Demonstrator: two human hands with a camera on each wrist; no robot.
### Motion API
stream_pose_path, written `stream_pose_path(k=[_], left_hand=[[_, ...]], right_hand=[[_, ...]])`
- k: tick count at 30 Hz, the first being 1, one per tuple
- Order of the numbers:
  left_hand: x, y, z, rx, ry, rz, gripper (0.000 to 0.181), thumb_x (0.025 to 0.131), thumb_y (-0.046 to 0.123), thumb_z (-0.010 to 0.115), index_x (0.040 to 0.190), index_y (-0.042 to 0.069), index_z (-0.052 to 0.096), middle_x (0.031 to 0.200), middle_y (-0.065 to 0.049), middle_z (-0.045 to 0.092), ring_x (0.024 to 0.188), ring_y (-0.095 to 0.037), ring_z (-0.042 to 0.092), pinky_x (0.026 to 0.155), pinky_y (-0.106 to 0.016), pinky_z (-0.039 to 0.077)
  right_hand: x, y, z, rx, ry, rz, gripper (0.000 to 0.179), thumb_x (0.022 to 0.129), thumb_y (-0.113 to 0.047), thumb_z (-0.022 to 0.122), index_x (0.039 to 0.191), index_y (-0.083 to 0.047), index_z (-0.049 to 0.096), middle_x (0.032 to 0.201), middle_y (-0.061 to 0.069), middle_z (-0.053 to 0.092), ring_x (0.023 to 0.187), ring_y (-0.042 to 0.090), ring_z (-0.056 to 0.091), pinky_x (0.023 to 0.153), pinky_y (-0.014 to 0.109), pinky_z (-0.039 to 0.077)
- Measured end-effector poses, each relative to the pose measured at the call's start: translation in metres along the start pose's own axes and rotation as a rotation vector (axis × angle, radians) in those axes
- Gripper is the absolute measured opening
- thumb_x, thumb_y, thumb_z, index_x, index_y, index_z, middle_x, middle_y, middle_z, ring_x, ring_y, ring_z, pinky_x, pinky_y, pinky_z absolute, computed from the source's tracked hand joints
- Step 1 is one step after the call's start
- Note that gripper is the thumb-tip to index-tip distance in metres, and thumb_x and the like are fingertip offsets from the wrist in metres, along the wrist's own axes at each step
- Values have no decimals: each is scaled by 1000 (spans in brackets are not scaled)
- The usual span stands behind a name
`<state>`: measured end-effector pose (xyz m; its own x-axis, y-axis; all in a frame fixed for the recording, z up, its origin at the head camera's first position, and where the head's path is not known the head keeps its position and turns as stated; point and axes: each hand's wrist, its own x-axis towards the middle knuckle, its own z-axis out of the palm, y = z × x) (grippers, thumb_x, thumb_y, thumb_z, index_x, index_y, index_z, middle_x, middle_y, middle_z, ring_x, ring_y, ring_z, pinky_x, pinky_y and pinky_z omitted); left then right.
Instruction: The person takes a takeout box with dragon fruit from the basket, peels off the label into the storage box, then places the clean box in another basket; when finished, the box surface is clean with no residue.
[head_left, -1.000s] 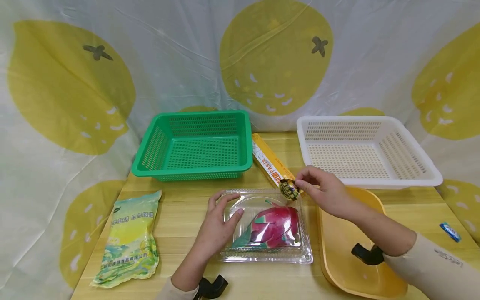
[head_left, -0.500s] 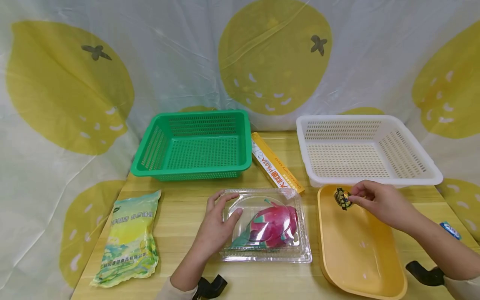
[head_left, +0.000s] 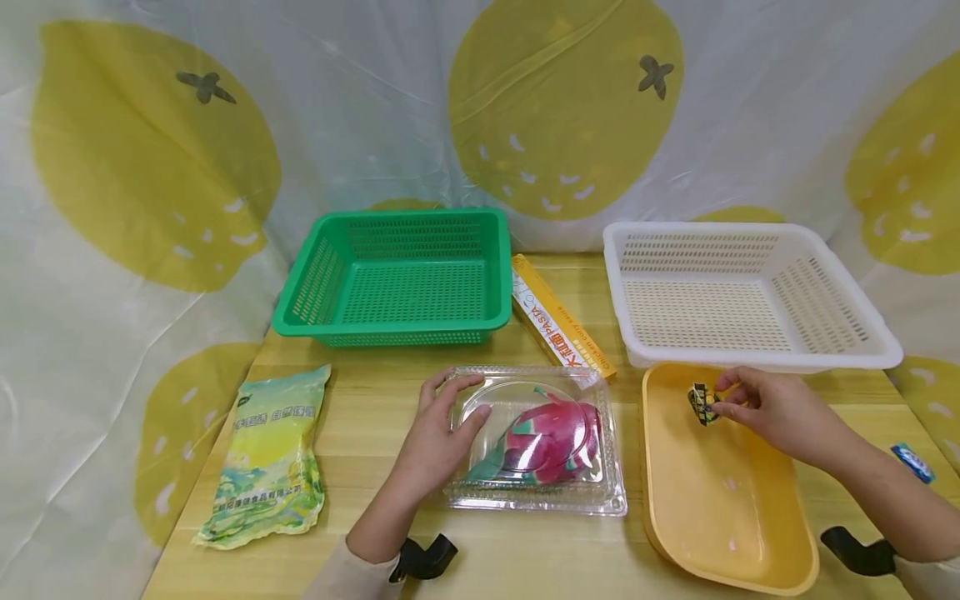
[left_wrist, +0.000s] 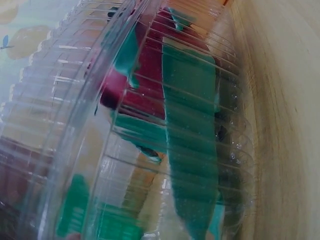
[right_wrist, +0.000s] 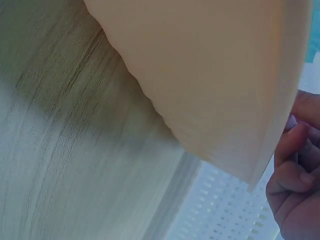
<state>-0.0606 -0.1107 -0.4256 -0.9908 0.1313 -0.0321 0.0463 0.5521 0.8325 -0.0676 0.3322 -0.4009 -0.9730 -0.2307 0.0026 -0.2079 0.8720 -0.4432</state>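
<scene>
A clear plastic clamshell box [head_left: 534, 498] lies in the middle of the table in the head view, with a pink and green dragon fruit [head_left: 551, 437] inside. My left hand [head_left: 438, 429] rests on its left side, fingers spread and thumb on the lid. The left wrist view shows the ribbed box wall close up, the dragon fruit [left_wrist: 150, 75] behind it. Over the yellow bin [head_left: 705, 492], my right hand [head_left: 772, 412] pinches a small black-and-gold sticker [head_left: 702, 404], which looks bent. In the right wrist view the fingers [right_wrist: 292, 177] show beside the bin's outer wall [right_wrist: 215, 75].
Behind stand a green basket [head_left: 393, 333] and a white basket [head_left: 761, 358]. An orange pasta box [head_left: 558, 321] lies between them. A green-yellow food bag [head_left: 266, 458] lies at the left, and a small blue-white packet [head_left: 912, 462] at the far right.
My right hand has moved right with the sticker, from the box's back right corner to above the yellow bin. The sticker has come off the box. My left hand has stayed on the box.
</scene>
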Motion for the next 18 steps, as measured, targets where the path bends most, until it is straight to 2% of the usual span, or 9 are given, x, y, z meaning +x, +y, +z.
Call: stream_pose_path(k=[5,13,16,18], left_hand=[[0,1,0,-9,-5,-9,41,99,33,68,139,29,59,163,-12,29,140,-49,47,107,-73,39],[0,0,0,-37,-4,-28,41,99,33,68,140,29,59,164,-11,28,141,-49,45,110,-73,37],[0,-1,-1,-50,-12,-21,42,100,34,67,140,29,59,164,-11,27,142,-49,44,110,-73,36],[0,-1,-1,-66,-21,-26,41,100,33,66,141,30,58,165,-11,25,143,-49,42,110,-74,35]], right_hand=[[1,4,-2,-107,44,-97,14,84,-13,83,88,-19,71,78,-12,68,70,-7,54,59,22,48],[6,10,-9,-132,-64,-57,13,85,-11,81,88,-17,70,83,-9,67,75,4,55,62,23,48],[3,13,-12,-115,-30,-67,13,85,-11,81,88,-19,71,83,-10,67,75,0,55,62,23,49],[0,17,-14,-83,30,-80,14,86,-11,81,89,-20,71,81,-11,66,72,-3,53,59,21,47]])
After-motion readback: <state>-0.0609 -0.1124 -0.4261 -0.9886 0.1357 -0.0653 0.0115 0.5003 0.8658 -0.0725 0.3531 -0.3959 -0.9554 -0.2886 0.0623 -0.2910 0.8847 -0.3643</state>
